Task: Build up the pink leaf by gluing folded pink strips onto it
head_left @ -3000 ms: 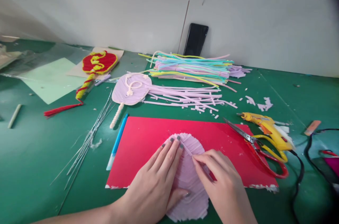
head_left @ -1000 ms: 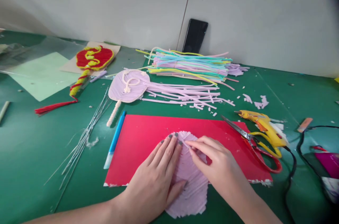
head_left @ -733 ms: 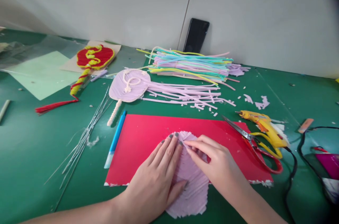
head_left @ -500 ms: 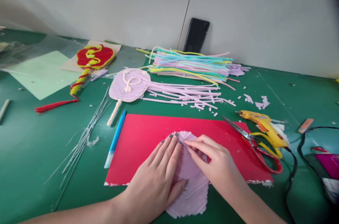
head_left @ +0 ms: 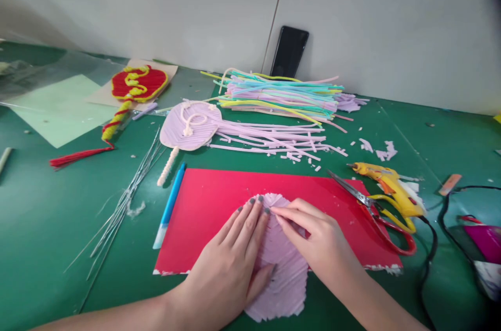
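Note:
A pale pink fan-shaped piece (head_left: 282, 279) made of strips laid side by side lies on a red sheet (head_left: 203, 211). My left hand (head_left: 230, 263) presses flat on its left half, fingers stretched out together. My right hand (head_left: 313, 239) rests on its right half, with fingertips pressing a pink strip down near the top edge of the piece. Nothing is lifted off the sheet.
Red-handled scissors (head_left: 376, 211) and a yellow glue gun (head_left: 391, 190) with its black cord lie right of the sheet. A blue pen (head_left: 169, 207) and thin wires (head_left: 125, 200) lie left. Behind are loose pink strips (head_left: 274, 140), a coloured strip pile (head_left: 277, 96), a finished pink fan (head_left: 188, 130), a red-yellow fan (head_left: 136, 83) and a phone (head_left: 288, 52).
My right hand has slid up the piece toward its top edge, pressing the strip along. The left hand has stayed flat in place. The view has shifted slightly.

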A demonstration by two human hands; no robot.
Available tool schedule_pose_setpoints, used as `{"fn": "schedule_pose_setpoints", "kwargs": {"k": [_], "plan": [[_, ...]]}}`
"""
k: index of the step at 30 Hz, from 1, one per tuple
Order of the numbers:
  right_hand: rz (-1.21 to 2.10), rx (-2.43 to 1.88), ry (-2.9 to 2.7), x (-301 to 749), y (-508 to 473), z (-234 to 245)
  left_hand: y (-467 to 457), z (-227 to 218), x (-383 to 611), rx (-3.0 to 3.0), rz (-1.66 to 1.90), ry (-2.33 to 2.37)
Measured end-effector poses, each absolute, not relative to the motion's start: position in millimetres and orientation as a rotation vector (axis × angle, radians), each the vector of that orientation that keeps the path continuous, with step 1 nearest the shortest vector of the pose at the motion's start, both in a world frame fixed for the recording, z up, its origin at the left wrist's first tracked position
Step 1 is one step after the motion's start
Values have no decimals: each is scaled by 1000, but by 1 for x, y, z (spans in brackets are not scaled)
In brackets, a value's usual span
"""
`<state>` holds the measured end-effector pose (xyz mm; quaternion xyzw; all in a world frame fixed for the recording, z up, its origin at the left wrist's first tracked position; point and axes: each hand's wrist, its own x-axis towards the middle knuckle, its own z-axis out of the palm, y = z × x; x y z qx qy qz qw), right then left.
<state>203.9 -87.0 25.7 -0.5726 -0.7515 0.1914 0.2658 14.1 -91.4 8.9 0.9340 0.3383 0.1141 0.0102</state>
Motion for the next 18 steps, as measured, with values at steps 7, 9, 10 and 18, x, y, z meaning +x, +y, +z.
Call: {"fn": "schedule_pose_setpoints", "kwargs": {"k": [7,9,10,18], "plan": [[524,-1538,-2121,209,-80,27,-91,10,15,2946,347,1059],[539,-1529,-2151,211,-77,27,-91,10,15,2922,341,1062],[550,-1525,-2168,212,-76,27,-91,10,15,2912,337,1062],[520,-1379,-2370,220,-62,37,-93,7,15,2853,395,1087]]}}
